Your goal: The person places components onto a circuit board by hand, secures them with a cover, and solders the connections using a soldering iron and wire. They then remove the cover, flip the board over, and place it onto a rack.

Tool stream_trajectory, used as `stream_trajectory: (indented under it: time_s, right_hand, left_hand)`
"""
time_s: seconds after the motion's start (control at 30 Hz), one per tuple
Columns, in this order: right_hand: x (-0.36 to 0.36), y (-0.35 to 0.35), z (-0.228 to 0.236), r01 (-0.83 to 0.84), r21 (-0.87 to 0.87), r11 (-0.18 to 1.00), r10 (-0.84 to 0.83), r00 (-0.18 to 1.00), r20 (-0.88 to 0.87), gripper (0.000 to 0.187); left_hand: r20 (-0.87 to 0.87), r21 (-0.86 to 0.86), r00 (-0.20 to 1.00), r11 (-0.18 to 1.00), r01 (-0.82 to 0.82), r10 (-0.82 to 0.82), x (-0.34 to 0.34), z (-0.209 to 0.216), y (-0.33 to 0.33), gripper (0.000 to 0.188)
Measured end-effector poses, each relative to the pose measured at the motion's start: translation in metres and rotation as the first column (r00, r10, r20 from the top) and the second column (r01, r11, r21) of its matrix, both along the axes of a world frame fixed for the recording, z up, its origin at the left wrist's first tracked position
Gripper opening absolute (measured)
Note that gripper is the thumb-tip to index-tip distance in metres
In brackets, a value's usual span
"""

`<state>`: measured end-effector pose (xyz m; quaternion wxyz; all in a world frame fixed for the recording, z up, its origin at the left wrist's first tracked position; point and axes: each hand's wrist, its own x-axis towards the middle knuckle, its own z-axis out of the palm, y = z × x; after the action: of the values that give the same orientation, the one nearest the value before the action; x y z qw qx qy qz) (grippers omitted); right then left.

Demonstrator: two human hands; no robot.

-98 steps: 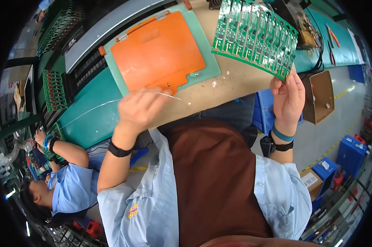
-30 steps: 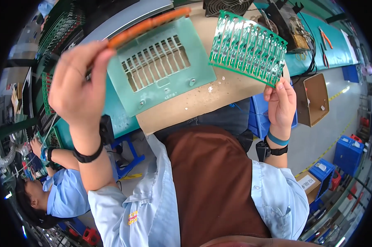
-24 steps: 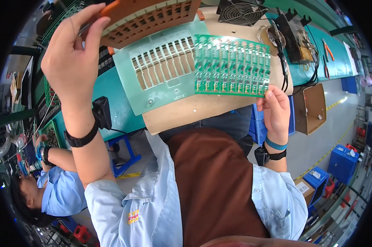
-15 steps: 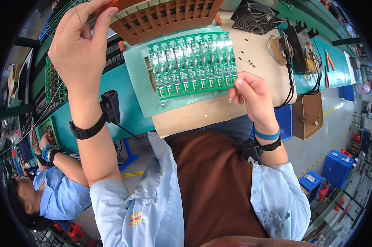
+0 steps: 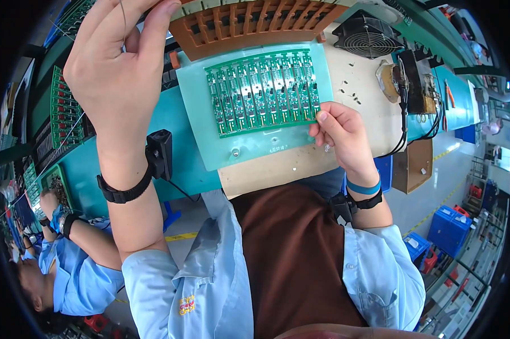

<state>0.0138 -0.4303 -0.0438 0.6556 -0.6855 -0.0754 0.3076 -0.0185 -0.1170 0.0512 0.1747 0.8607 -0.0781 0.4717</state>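
Note:
A green circuit board panel (image 5: pixel 263 93), made of several narrow strips side by side, lies over a pale green fixture plate (image 5: pixel 201 141). My right hand (image 5: pixel 341 127) is closed on the panel's near right corner, thumb on top. Beyond the plate stands a brown slotted frame (image 5: pixel 255 28), tilted up with its slots facing me. My left hand (image 5: pixel 116 62) is raised at its left end, thumb and fingers closed at the frame's edge. The fingertips there are partly cut off by the top of the picture.
A black fan (image 5: pixel 368 37) stands at the far right, beside a tape roll (image 5: pixel 387 81) and a black device with cables (image 5: pixel 416 85). Small parts (image 5: pixel 351 93) lie scattered on brown paper. At left, a co-worker (image 5: pixel 79 260) works by a green tray (image 5: pixel 57 189).
The circuit board panel has shifted left on the plate and now covers the opening that showed by its left edge. My right hand stays on its corner. The whole view has shifted slightly.

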Motion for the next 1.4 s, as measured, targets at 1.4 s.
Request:
stream_trajectory:
  time_s: [1.4]
  right_hand:
    - [-0.006,0.008,-0.006,0.25,-0.39,0.886,0.015,0.826,0.564,0.012]
  left_hand:
    - [-0.076,-0.047,0.991,0.993,-0.112,0.108,-0.009,-0.003,-0.012,0.025]
